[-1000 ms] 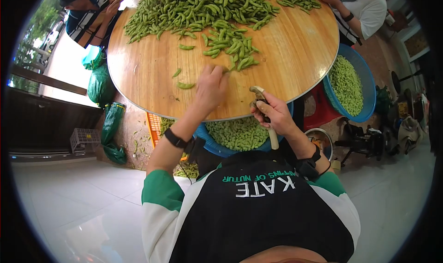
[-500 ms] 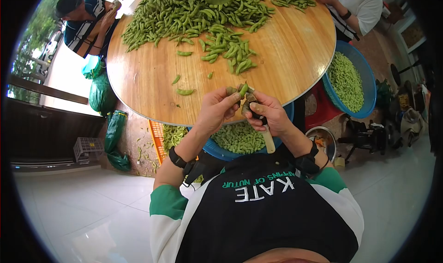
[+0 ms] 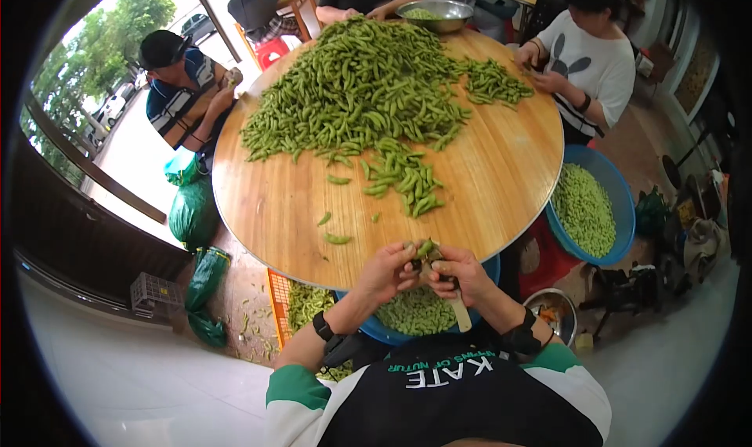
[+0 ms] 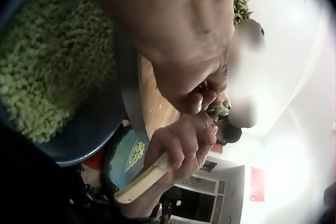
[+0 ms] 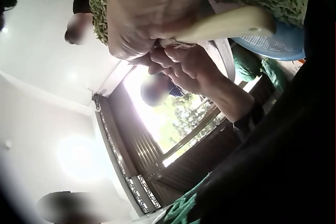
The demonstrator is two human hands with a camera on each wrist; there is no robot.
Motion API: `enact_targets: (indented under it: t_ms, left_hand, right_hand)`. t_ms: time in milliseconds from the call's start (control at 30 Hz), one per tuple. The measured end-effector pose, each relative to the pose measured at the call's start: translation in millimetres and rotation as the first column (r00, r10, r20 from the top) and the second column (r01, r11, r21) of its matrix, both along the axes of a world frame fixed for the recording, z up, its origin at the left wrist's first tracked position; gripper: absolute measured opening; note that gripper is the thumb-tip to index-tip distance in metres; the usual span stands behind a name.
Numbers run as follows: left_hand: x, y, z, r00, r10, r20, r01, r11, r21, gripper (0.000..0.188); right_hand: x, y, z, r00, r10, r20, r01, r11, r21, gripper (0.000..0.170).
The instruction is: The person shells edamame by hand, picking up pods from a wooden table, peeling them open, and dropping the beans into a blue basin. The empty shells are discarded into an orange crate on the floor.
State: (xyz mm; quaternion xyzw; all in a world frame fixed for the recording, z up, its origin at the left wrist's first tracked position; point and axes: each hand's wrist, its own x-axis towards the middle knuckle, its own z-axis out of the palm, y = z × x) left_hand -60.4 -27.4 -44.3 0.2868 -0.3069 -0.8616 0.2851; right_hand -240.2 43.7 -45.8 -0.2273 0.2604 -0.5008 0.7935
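Above the near table edge in the head view, the left hand (image 3: 385, 273) pinches a green pod (image 3: 425, 248). Close on its right, the right hand (image 3: 460, 275) grips a tool by its pale handle (image 3: 463, 315), which points down toward the body. The fingertips of both hands meet around the pod; the tool's working end is hidden there. In the left wrist view the pale handle (image 4: 142, 184) sticks out of the right hand (image 4: 178, 148). A big heap of pods (image 3: 352, 94) covers the far part of the round table (image 3: 258, 204).
Under the near table edge sits a blue basket of shelled beans (image 3: 419, 310), beside an orange crate (image 3: 280, 306). Another blue basket (image 3: 630, 212) stands at the right, near a metal bowl (image 3: 570, 314). Other people sit around the table. Several loose pods (image 3: 337, 238) lie nearer.
The left hand has come from the loose pods to the right hand, bringing a pod. The head view has tilted up, showing more of the far table and people.
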Motion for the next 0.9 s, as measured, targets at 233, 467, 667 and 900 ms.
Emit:
enact_targets:
  t_ms: [233,467,667,900]
  left_hand:
    - [-1,3,-11,0.978,-0.104,-0.180,0.134,0.978,0.158,0.021]
    - [1,14,16,0.780,0.544,0.308,0.319,0.076,-0.945,0.018]
    - [10,2,18,0.819,0.470,0.330,0.400,-0.057,-0.915,0.015]
    - [5,7,26,0.864,0.202,0.460,0.237,0.644,-0.727,0.017]
  right_hand:
    - [-7,1,-9,0.984,0.068,0.166,-0.068,0.998,-0.005,0.029]
    - [-6,4,-20,0.993,0.022,0.115,-0.037,0.991,0.131,0.013]
    - [-3,8,-20,0.951,0.082,0.298,-0.125,0.984,0.126,0.017]
    - [0,13,-6,0.979,0.047,0.198,-0.055,0.998,0.031,0.020]
